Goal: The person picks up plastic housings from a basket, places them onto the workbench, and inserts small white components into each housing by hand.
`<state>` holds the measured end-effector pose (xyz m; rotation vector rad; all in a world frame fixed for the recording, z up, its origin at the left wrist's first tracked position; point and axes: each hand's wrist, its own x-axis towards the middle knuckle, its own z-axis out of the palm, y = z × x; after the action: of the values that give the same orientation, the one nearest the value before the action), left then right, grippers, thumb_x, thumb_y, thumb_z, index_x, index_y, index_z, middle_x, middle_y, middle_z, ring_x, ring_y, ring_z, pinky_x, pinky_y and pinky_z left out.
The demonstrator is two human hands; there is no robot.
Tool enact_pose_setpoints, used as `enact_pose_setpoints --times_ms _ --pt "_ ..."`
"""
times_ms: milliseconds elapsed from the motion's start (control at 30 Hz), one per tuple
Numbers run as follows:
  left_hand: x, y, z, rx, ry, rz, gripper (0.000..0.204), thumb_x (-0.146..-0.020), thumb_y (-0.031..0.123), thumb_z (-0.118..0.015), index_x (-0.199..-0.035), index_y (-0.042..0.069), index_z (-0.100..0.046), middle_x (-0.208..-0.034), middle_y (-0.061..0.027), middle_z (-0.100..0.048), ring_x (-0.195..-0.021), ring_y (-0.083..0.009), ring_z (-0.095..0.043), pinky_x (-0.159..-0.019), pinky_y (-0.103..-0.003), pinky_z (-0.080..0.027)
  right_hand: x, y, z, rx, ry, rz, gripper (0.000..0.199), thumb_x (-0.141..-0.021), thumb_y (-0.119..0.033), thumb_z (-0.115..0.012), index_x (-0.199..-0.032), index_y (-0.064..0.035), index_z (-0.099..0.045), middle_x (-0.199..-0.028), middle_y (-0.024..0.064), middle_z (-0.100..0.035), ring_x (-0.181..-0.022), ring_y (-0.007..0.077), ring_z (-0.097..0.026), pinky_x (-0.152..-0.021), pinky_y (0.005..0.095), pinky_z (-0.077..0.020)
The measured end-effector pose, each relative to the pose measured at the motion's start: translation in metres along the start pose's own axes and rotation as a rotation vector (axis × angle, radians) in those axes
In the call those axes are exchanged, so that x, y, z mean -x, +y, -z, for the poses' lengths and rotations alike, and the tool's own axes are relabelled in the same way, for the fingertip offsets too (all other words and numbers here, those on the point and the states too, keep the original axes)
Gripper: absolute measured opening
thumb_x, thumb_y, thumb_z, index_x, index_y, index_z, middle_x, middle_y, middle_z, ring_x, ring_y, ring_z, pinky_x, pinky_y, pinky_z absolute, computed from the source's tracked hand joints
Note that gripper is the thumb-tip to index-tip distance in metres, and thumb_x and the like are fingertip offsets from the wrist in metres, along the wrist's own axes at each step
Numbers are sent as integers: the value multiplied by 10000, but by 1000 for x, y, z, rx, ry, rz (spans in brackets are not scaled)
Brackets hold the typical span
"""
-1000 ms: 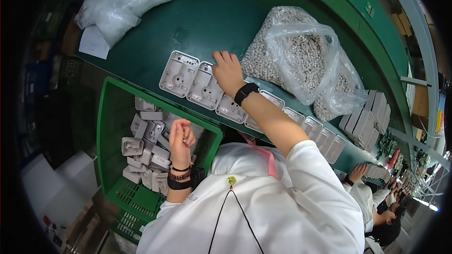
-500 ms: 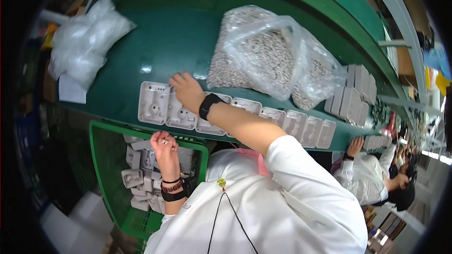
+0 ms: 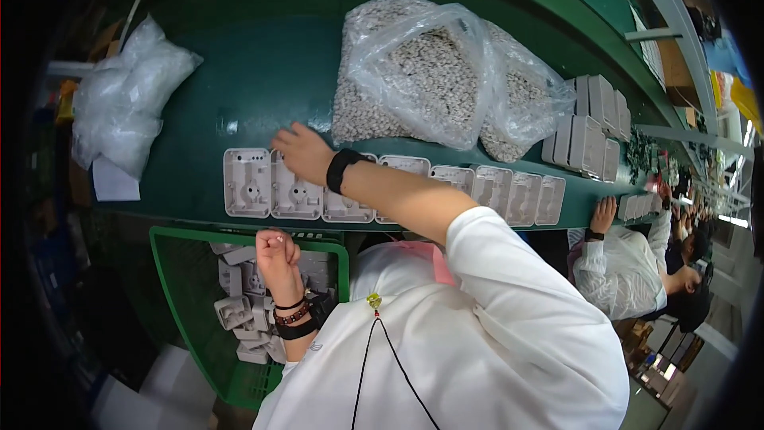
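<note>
While the right hand (image 3: 305, 154) is over the far end of the second housing (image 3: 298, 197), counted from the left, its fingers are slightly bent and point away from the body. Whether those fingertips pinch a part or merely touch the rim, cannot tell. A black wristband (image 3: 341, 170) sits on that wrist; the forearm crosses above the row.

Left hand (image 3: 278, 263): raised beside the near edge of the desk (image 3: 267, 72), above the green basket (image 3: 344, 272); fingers curled loosely round small pale pieces (image 3: 280, 239), count not readable. Beaded bracelet (image 3: 291, 316) on the wrist.

Row: eight light-grey housings side by side along the near edge, hollow side up. Leftmost housing (image 3: 247, 183) fully visible; third and fourth partly covered by the right arm.

Behind the row: open clear bag (image 3: 422, 72) filled with small pale parts, its mouth folded back. Right of it, stacked grey housings (image 3: 589, 143). Far left of desk: translucent plastic bag (image 3: 127, 103), with white paper (image 3: 115, 180) at its lower end.

Basket contents: jumbled grey housings (image 3: 234, 313), lying at various angles.

Far right: co-worker's hand (image 3: 602, 213) at the desk edge, near a short row of grey pieces (image 3: 634, 207).
</note>
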<state>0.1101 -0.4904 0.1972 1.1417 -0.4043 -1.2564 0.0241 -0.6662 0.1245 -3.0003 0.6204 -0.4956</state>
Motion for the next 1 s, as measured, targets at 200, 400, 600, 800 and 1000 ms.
enact_pose_setpoints --times_ms 200,400,600,800,1000 --pt "12 -5 13 -70 119 51 160 -893 210 -490 -845 68 -437 -669 37 -350 -495 -32 -251 -434 -185 -213 0 10 10 51 -181 -36 117 -627 -159 -531 -654 -102 -630 -946 13 -528 -924 171 -442 -756 309 -340" --pt "23 -7 13 -5 243 77 154 -865 201 -549 -848 70 -469 -605 63 -355 -498 -27 -297 -443 -185 -225 -8 13 19 6 -218 84 98 -658 -119 -522 -635 -73 -605 -921 32 -507 -918 192 -456 -797 333 -359" --pt "31 -13 18 44 250 102 177 -856 222 -565 -838 70 -477 -618 74 -368 -513 -14 -297 -451 -175 -230 -4 15 16 36 -218 123 74 -638 -130 -556 -646 -82 -612 -938 30 -508 -961 185 -459 -836 348 -355" --pt "38 -15 22 60 263 104 180 -853 231 -569 -837 72 -487 -636 76 -382 -536 -6 -301 -468 -162 -243 -5 11 12 94 -251 155 67 -628 -131 -577 -655 -87 -620 -956 23 -511 -988 181 -458 -850 358 -352" --pt "34 -13 20 82 324 80 180 -855 233 -567 -908 67 -522 -663 69 -386 -549 -5 -303 -474 -158 -243 2 12 16 54 -236 112 112 -631 -111 -598 -738 -107 -629 -1020 37 -510 -1005 206 -453 -846 339 -359"
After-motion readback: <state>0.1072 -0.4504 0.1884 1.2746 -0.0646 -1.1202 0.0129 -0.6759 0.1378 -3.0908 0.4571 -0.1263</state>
